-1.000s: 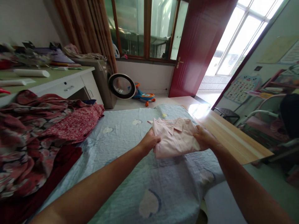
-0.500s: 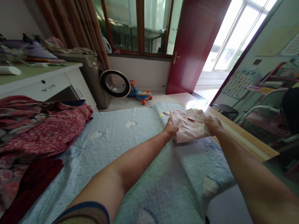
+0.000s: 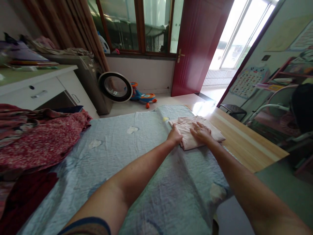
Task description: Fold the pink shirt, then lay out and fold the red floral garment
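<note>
A pale pink folded shirt [image 3: 189, 138] lies flat at the right side of the bed, on a light blue quilt [image 3: 122, 145]. With its fingers wrapped round the shirt's left edge, my left hand [image 3: 174, 135] is closed on the cloth. Palm down on top of the shirt rests my right hand [image 3: 201, 132], open, fingers spread over the middle of the fabric. The shirt's right corner reaches over the wooden surface beyond the quilt.
Red patterned clothes [image 3: 53, 138] are heaped at the left. A wooden board [image 3: 249, 143] borders the quilt on the right. Farther off stand a washing machine with an open round door [image 3: 115, 87], a blue and orange ride-on toy [image 3: 144, 97] and a red door [image 3: 195, 45].
The shirt, held up between both hands before, now lies down on the quilt. My right hand has let go of its right edge and moved left onto its top.
</note>
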Available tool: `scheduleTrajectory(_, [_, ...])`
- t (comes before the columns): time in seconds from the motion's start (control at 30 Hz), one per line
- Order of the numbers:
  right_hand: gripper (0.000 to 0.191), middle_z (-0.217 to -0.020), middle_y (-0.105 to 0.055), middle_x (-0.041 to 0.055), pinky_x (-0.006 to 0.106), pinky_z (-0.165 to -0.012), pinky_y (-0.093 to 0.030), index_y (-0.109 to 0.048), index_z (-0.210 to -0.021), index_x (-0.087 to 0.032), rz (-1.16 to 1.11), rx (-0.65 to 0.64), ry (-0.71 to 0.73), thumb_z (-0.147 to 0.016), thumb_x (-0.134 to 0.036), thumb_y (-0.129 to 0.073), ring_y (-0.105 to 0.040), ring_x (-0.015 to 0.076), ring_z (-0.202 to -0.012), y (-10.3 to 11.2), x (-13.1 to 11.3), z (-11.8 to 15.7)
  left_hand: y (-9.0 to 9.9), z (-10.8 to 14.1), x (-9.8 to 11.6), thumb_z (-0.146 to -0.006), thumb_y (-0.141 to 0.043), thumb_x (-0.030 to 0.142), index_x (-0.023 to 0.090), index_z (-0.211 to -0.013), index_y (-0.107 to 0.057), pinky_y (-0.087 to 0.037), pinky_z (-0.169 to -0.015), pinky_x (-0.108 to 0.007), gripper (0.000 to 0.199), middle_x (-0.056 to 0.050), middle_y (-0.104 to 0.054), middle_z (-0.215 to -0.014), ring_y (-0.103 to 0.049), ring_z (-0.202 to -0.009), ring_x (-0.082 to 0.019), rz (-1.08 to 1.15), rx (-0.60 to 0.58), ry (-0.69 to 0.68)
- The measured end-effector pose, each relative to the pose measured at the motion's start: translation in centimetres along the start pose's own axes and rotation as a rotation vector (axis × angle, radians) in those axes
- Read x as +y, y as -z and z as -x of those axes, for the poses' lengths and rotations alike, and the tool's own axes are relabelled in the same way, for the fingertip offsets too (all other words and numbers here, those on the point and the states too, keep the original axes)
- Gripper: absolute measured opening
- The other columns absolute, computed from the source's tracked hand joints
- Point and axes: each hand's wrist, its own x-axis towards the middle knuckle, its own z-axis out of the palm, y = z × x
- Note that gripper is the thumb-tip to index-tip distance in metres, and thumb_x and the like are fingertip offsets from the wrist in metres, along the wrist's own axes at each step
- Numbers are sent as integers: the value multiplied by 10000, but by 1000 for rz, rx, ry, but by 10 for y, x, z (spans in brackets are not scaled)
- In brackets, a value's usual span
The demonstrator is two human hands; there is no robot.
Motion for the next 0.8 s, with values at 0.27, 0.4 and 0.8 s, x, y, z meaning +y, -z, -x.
scheduleTrajectory(0.27, [663,-1619,-237,77,644,-1129,-166,-285,-1539,-273,-10,-45,6,-963,-599,-264,-206,325,-1471,-18,-4,7,-8,39,-11,-907,-502,296,211,-1422,-431,-430,-991,-445,526,-162,-555,-1322,-502,-1214,-321,-563,118,-118])
scheduleTrajectory(0.4, [682,-1623,-225,74,633,-1129,-184,-271,-1546,-278,30,-74,5,-959,-620,-218,-196,324,-1476,-17,-4,4,2,74,-31,-893,-525,363,197,-1487,-337,-413,-1045,-433,645,-138,-483,-1440,-502,-1245,-296,-680,23,-154])
scheduleTrajectory(0.8, [596,-1564,-332,155,674,-1093,-189,-430,-1463,-202,22,-38,-81,-943,-488,-371,-272,386,-1425,6,-29,13,145,235,-121,-913,-472,421,255,-1488,-382,-137,-1187,-590,605,-86,-327,-1587,-239,-1481,-293,-1012,-14,40])
